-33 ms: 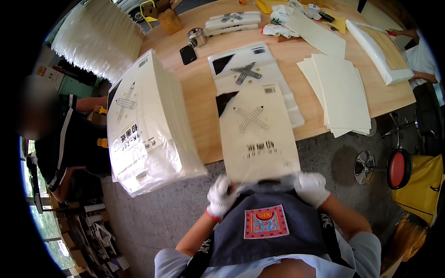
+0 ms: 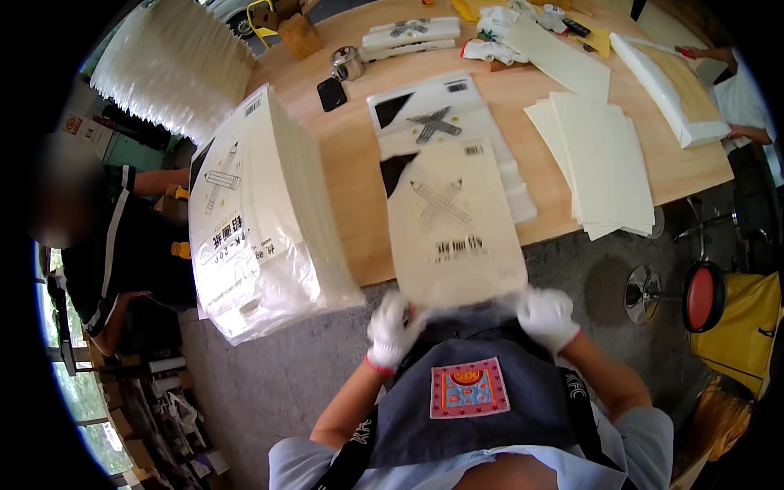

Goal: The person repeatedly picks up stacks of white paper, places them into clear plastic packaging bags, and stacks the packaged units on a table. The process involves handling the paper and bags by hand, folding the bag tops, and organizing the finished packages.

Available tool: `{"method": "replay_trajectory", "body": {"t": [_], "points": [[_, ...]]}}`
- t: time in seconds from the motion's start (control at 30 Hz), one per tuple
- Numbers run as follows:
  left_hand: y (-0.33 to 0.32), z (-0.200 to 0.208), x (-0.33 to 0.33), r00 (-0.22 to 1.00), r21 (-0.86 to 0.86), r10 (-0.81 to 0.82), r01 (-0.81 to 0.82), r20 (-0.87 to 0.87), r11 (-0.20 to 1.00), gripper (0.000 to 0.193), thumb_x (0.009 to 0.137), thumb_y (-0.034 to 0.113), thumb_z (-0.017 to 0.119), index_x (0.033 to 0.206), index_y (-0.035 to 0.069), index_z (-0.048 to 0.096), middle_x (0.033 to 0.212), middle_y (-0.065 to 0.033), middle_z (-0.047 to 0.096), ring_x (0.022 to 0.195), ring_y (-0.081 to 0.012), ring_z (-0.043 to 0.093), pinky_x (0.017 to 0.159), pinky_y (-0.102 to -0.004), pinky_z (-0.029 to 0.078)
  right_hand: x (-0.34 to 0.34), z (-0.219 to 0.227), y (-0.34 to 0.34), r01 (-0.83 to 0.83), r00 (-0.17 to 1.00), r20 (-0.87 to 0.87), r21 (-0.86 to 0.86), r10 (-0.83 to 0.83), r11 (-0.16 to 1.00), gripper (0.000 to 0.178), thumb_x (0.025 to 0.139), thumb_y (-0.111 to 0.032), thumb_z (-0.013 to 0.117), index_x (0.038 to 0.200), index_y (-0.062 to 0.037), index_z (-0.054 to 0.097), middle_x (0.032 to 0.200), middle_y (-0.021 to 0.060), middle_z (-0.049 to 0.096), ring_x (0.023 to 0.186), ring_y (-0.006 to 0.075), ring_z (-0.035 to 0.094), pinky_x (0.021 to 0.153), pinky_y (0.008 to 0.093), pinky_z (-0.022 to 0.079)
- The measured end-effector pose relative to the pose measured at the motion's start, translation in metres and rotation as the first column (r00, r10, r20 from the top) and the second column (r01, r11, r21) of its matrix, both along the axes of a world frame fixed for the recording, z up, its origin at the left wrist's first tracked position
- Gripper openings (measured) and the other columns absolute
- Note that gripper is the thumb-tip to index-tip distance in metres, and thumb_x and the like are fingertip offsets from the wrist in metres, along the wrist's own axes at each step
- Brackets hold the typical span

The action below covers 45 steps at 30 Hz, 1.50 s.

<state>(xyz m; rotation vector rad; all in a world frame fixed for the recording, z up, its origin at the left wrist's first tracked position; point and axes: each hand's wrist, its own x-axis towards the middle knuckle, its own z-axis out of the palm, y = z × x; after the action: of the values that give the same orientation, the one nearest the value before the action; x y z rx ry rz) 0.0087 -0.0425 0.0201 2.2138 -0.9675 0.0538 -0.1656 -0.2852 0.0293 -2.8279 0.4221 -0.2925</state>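
A clear plastic bag (image 2: 454, 260) with cream paper inside and a printed crossed-pencil picture extends from my body over the table's near edge. White knitted gloves cover both my hands. My left hand (image 2: 394, 328) has its fingers closed round the bag's near left corner. At the opposite near corner, my right hand (image 2: 547, 317) grips the bag's loose, crumpled plastic end. Under its far end lie flat printed plastic bags (image 2: 500, 163) on the table. A tall stack of filled paper packs (image 2: 245, 220) stands to the left of my hands.
On the wooden table (image 2: 343, 167) are loose cream sheets (image 2: 600, 159) at right, a black phone (image 2: 331, 95), a metal cup (image 2: 347, 63) and folded bags (image 2: 410, 37). One person (image 2: 122, 253) sits at left; another's hand (image 2: 747, 135) shows at far right beside a white-wrapped pack (image 2: 671, 90). A red-seated stool (image 2: 704, 298) stands right.
Both my hands have moved slightly away from my body, up toward the table, still gripping the bag's near end. The bag's near edge has shifted with them.
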Motion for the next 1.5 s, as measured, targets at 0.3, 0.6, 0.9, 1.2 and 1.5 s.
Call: {"method": "replay_trajectory", "body": {"t": [0.3,0.6,0.9,1.2,1.5], "points": [[0.066,-0.104,-0.024,0.756,0.065,0.126,-0.11,-0.643,0.992,0.029,0.076,0.006,0.065,0.099,0.007,0.048,0.083,-0.0088,0.058,0.075,-0.0202,0.06,0.067,-0.0317,0.049,-0.023,-0.06,-0.024,0.176,0.964,-0.237,0.243,-0.118,0.954,0.03,0.084,-0.031,0.048,0.065,-0.0097,0.059,0.065,0.0176,0.059,0.063,0.0382,0.058,0.058,0.0496,0.044],[0.031,-0.152,-0.01,0.153,0.028,0.121,-0.504,-0.981,0.863,0.038,0.086,0.016,0.064,0.119,0.001,0.053,0.11,-0.0095,0.061,0.093,-0.0155,0.059,0.079,-0.0293,0.047,0.015,-0.033,-0.042,0.235,0.972,-0.157,0.685,-0.174,0.69,0.032,0.089,-0.037,0.048,0.089,-0.01,0.066,0.077,0.013,0.065,0.076,0.0332,0.063,0.066,0.0419,0.047],[-0.028,0.043,0.035,0.546,-0.166,-0.081,-0.109,-0.834,0.98,0.053,0.083,0.011,0.065,0.129,-0.005,0.044,0.109,-0.0116,0.061,0.096,-0.0153,0.057,0.08,-0.0279,0.048,0.01,-0.031,-0.081,0.416,0.877,-0.413,0.908,-0.247,-0.04,0.05,0.095,-0.042,0.042,0.115,0.0001,0.06,0.1,0.0096,0.067,0.088,0.0171,0.065,0.07,0.0277,0.053],[0.036,0.193,0.046,0.932,-0.292,0.188,-0.281,-0.31,0.914,0.047,0.086,0.012,0.061,0.128,-0.005,0.047,0.087,-0.0053,0.062,0.073,-0.008,0.057,0.061,-0.0197,0.045,0.147,-0.014,0.011,-0.166,0.978,0.163,0.986,0.133,0.013,0.04,0.095,-0.031,0.05,0.119,0.0003,0.057,0.106,0.0058,0.061,0.09,0.012,0.057,0.076,0.0223,0.046],[0.201,0.186,0.143,0.801,-0.331,0.464,-0.586,-0.38,0.74,0.044,0.091,0.013,0.054,0.132,-0.002,0.046,0.105,-0.0084,0.061,0.087,-0.011,0.057,0.075,-0.0214,0.046,0.305,0.117,0.112,-0.166,0.946,0.042,0.915,0.321,0.369,0.044,0.085,-0.049,0.059,0.073,-0.0073,0.057,0.069,0.004,0.061,0.065,0.011,0.057,0.055,0.0272,0.042]]}}
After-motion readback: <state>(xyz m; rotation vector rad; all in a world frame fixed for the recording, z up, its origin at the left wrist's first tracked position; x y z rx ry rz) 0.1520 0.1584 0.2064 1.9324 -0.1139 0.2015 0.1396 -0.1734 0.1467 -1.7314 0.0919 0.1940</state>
